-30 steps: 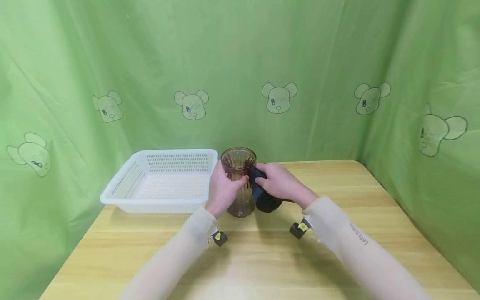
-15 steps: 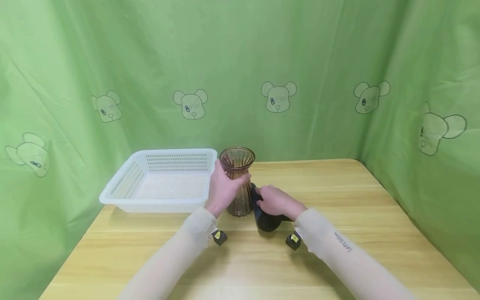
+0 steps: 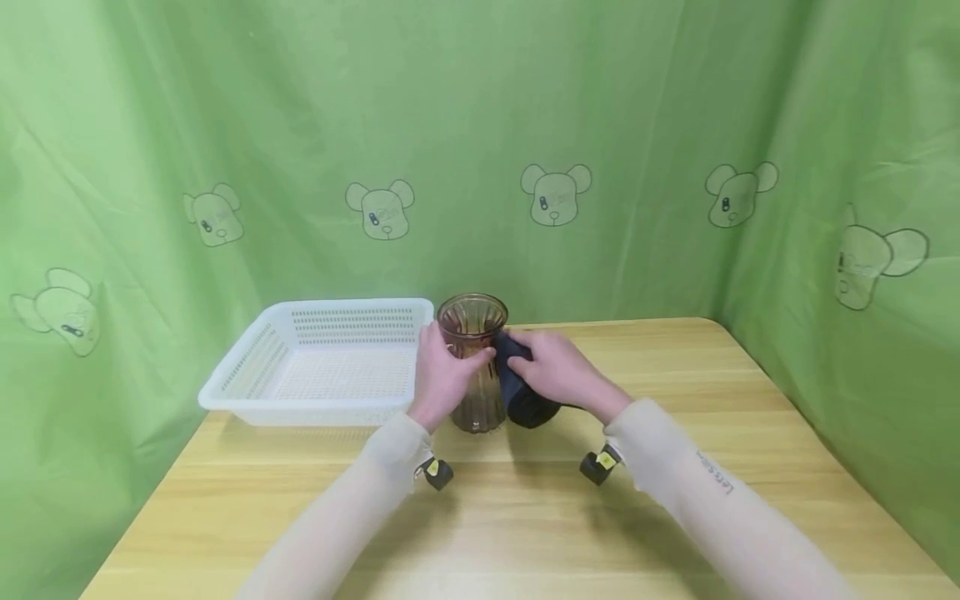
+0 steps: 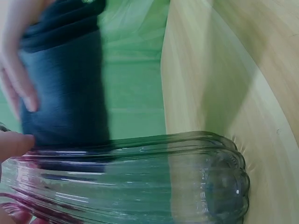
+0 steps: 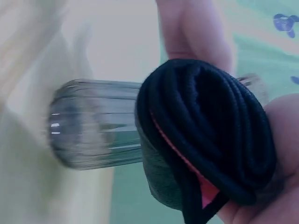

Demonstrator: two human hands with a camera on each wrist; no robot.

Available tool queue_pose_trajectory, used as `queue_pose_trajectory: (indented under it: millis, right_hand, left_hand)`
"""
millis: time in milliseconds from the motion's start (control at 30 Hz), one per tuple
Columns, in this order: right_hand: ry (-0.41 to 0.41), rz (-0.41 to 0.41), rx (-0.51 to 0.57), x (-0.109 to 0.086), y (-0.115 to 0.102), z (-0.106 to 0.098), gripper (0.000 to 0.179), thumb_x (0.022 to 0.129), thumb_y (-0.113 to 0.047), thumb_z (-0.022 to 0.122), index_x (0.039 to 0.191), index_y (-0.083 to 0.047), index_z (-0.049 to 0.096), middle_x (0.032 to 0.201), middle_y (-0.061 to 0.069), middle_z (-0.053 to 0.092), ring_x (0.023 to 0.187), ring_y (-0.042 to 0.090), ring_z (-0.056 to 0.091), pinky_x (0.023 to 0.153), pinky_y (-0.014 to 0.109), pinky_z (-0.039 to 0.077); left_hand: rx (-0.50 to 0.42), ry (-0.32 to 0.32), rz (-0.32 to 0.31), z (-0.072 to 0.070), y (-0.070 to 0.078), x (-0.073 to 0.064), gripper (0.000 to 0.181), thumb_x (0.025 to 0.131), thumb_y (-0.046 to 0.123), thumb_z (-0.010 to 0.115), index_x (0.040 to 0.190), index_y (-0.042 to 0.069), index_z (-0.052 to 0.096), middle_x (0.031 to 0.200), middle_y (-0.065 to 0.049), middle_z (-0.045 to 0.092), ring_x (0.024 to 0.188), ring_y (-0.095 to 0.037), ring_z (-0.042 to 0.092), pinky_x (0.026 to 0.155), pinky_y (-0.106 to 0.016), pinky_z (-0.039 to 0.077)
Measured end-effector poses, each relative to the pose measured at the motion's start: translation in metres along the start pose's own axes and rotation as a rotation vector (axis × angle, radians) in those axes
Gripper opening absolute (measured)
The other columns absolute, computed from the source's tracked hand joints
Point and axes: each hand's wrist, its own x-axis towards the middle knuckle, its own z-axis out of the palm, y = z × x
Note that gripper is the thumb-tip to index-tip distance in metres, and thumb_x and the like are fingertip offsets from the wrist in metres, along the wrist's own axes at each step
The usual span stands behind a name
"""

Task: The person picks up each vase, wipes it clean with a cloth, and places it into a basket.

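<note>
A ribbed, amber-tinted glass vase (image 3: 481,404) stands upright near the middle of the table. My left hand (image 3: 441,375) grips its upper part from the left, thumb across the front. On the other side, my right hand (image 3: 561,367) holds a dark navy cloth (image 3: 531,406), folded into a thick roll, against the vase. In the left wrist view the cloth (image 4: 67,93) meets the glass wall just beyond the thumb. Seen from the right wrist, the roll's layered end (image 5: 210,126) has a thin pink edge and covers part of the vase (image 5: 93,123).
Just left of the vase, a white perforated plastic basket (image 3: 315,406) sits on the wooden table (image 3: 480,533). Green curtains (image 3: 480,100) with bear drawings enclose the back and both sides.
My right hand moved the cloth down along the vase's right side, then back up to about its former height. My left hand has kept its grip on the vase.
</note>
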Motion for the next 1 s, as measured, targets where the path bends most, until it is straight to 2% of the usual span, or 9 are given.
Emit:
queue_pose_trajectory:
  millis: [167,300,433,567,667,833,1000]
  right_hand:
    - [0.005,0.003,-0.049,0.004,-0.006,-0.002,0.049,0.100,-0.020,0.059,0.143,0.002,0.052,0.130,0.025,0.065,0.097,0.027,0.068,0.081,0.043,0.058]
    - [-0.041,-0.007,-0.117,0.006,-0.001,0.012,0.048,0.099,-0.018,0.059,0.142,0.003,0.053,0.122,0.026,0.068,0.095,0.027,0.068,0.079,0.042,0.059]
    - [-0.116,0.034,-0.144,0.006,0.010,0.031,0.048,0.098,-0.015,0.060,0.142,0.004,0.052,0.118,0.027,0.069,0.089,0.023,0.068,0.075,0.038,0.060]
    - [-0.190,0.071,-0.188,0.007,0.022,0.051,0.034,0.097,-0.014,0.060,0.125,0.005,0.063,0.102,0.022,0.071,0.078,0.020,0.065,0.068,0.035,0.058]
    - [-0.207,0.086,-0.201,0.007,0.027,0.059,0.023,0.096,-0.013,0.061,0.112,0.002,0.066,0.092,0.019,0.070,0.072,0.020,0.063,0.065,0.036,0.057]
    - [-0.184,0.100,-0.136,0.004,0.028,0.056,0.038,0.096,-0.013,0.062,0.129,0.004,0.063,0.109,0.022,0.071,0.080,0.021,0.064,0.071,0.038,0.058]
    - [-0.116,0.067,-0.076,0.004,0.021,0.035,0.043,0.097,-0.016,0.062,0.138,-0.002,0.060,0.114,0.019,0.071,0.081,0.020,0.064,0.072,0.036,0.058]
  left_hand:
    - [0.035,0.000,0.009,-0.001,0.001,0.000,0.072,0.075,0.034,0.085,0.136,0.012,0.053,0.123,-0.008,0.056,0.114,-0.024,0.055,0.104,-0.043,0.048]
    - [0.032,0.012,0.005,-0.002,0.003,-0.001,0.071,0.076,0.030,0.084,0.136,0.011,0.053,0.123,-0.009,0.058,0.114,-0.026,0.058,0.103,-0.044,0.050]
    - [0.002,0.007,-0.016,-0.002,0.003,-0.002,0.071,0.076,0.027,0.082,0.139,0.013,0.050,0.129,-0.007,0.060,0.120,-0.025,0.059,0.107,-0.045,0.049]
    - [-0.035,0.000,-0.032,-0.002,0.002,-0.004,0.073,0.076,0.029,0.083,0.140,0.016,0.049,0.131,-0.003,0.061,0.123,-0.023,0.058,0.109,-0.046,0.048]
    - [-0.032,0.010,-0.037,0.000,0.001,-0.003,0.078,0.075,0.038,0.085,0.140,0.016,0.048,0.131,-0.002,0.061,0.123,-0.022,0.058,0.108,-0.045,0.048]
    - [0.001,0.032,-0.042,0.002,0.000,-0.002,0.082,0.075,0.041,0.085,0.140,0.013,0.044,0.130,-0.005,0.061,0.122,-0.024,0.059,0.108,-0.045,0.048]
    - [-0.023,0.019,-0.055,0.003,0.000,-0.001,0.079,0.077,0.034,0.085,0.139,0.013,0.041,0.132,-0.009,0.062,0.124,-0.027,0.059,0.108,-0.047,0.049]
